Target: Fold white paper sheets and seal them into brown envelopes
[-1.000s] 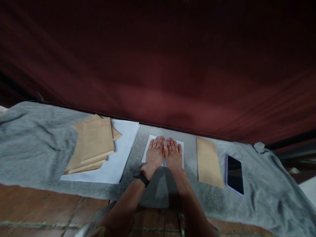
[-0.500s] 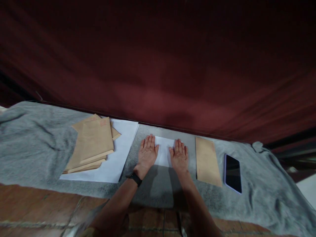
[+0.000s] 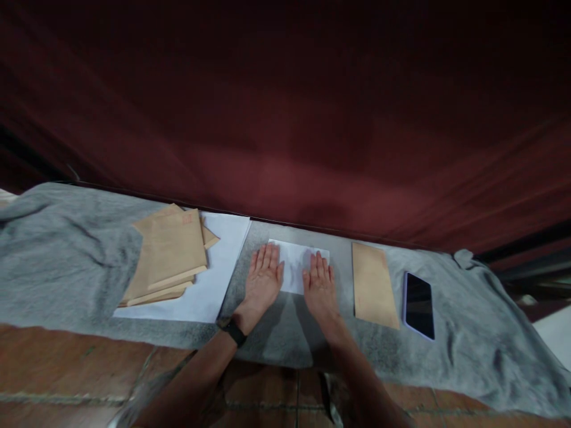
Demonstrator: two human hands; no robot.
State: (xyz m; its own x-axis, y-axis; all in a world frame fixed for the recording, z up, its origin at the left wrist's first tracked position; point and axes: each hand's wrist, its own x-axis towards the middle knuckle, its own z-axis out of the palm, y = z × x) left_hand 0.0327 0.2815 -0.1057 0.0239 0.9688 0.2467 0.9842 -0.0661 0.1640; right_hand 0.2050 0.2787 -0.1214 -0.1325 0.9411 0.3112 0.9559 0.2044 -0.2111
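Note:
A small white paper, seemingly folded, lies flat on the grey cloth between and under my hands. My left hand rests palm down on its left part, fingers stretched out. On the right part lies my right hand, also palm down with straight fingers. A single brown envelope is to the right of that hand. To the left, several brown envelopes are piled loosely on larger white sheets.
A phone with a dark screen lies right of the single envelope. The grey cloth is wrinkled at both ends. Behind it hangs a dark red curtain. Brown floor tiles show along the near edge.
My right hand has shifted slightly left, and more of the white paper's upper corners shows. Both hands stay flat. The whole view has moved a little.

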